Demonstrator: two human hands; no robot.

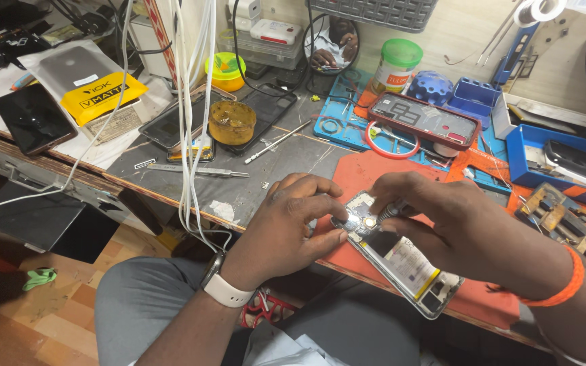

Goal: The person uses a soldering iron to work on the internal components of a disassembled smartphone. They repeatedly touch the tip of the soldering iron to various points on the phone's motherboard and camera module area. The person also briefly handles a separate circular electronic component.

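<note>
Opened phone [401,261] lies back-off on the red mat [361,173] at the near edge of the worktop [239,193], top end toward the left, its lower end overhanging the edge. Left hand [293,227] pins the phone's top end, thumb on the near side, fingers curled over the far side; its grip is closed on the phone frame. Right hand [456,224] has a pinch grip on a small screwdriver [389,211], tip down on the board near the camera area. White watch on the left wrist, orange band [568,281] on the right. Farther back: a second phone in a red case [425,120], metal tweezers [198,171], a round tub of yellowish paste [232,122], white cables [188,135] hanging across the worktop.
</note>
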